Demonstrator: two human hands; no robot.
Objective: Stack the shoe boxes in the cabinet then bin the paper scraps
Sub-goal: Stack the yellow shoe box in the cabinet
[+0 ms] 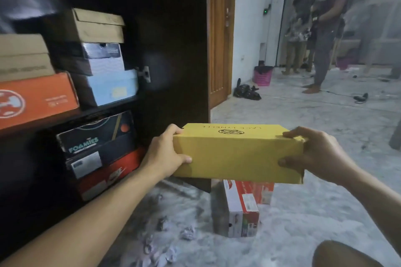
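Both hands grip a closed yellow cardboard shoe box (237,154) by its short ends, left hand (166,154) and right hand (314,156), holding it level in the air just right of the dark wooden cabinet (173,39). Stacking seems under way: next, the box must swing left onto a shelf stack. A red-and-white shoe box (240,210) waits on the pale floor (314,212) below, and crumpled paper scraps (187,232) lie near it, unbinned. A pink basket (263,76) stands well apart.

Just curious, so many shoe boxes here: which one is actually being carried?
The yellow box, gripped at its ends by the left hand and right hand; the others sit shelved or on the floor.
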